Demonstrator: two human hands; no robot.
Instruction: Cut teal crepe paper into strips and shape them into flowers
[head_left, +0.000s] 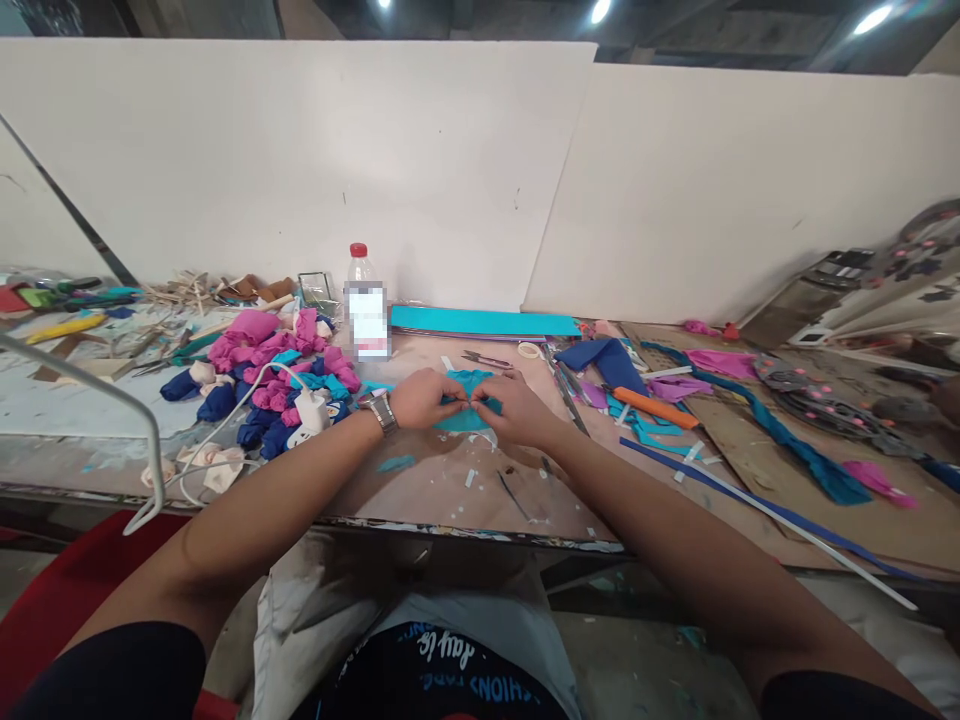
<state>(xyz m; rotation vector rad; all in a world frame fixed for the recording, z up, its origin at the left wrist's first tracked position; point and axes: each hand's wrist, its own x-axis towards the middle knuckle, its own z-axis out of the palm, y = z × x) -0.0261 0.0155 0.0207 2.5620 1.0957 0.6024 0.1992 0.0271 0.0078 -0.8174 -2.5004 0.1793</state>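
Fingertip contact hard to read: both thumbs/forefingers bunch at centre and cover the mid part of the teal sheet (466,398), so exact fold or crease underneath can't be made out. Left hand (421,398), w/ metal wristwatch (382,411), fingers curled shut, pinching sheet's left portion; right hand (517,408) likewise closed on right portion, fingertips of both nearly meeting. Sheet lies on worn brown tabletop (450,480) directly btwn and under the hands, soft, thin, matte, edges poking out above and below fingers. Left of it: heap of crumpled pink/blue pieces (274,375). Behind: clear plastic bottle (365,300), red cap, label blurred; flat teal sheets (484,321) by the white wall.
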